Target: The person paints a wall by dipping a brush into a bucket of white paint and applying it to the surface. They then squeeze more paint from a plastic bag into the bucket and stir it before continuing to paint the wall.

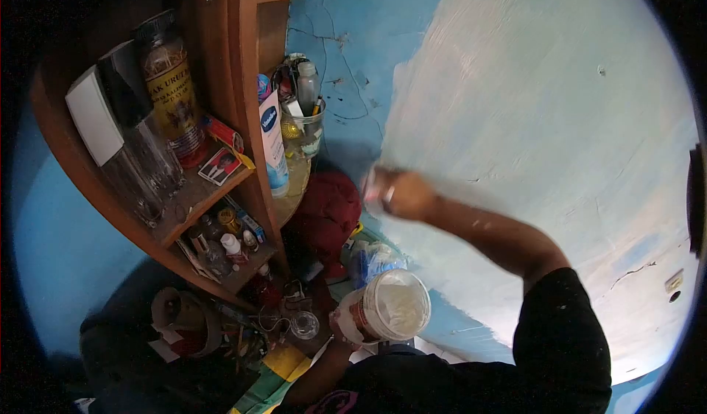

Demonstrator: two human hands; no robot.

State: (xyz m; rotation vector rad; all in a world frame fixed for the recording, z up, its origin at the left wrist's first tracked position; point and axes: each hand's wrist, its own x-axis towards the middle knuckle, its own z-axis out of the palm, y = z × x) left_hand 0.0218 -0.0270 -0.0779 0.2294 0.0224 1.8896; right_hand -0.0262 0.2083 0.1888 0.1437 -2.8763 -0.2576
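My right hand (401,193) is closed around a small tool, too blurred to name, pressed against the blue wall (545,134). My left hand (345,327) grips the white putty tub (390,307) low beside the wooden corner shelf (221,119).

"Vaseline" on lotion bottle (273,143)

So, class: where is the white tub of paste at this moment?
In the head view, the white tub sits low and just right of centre, held in the left hand, below the raised right hand and right of the wooden corner shelf.
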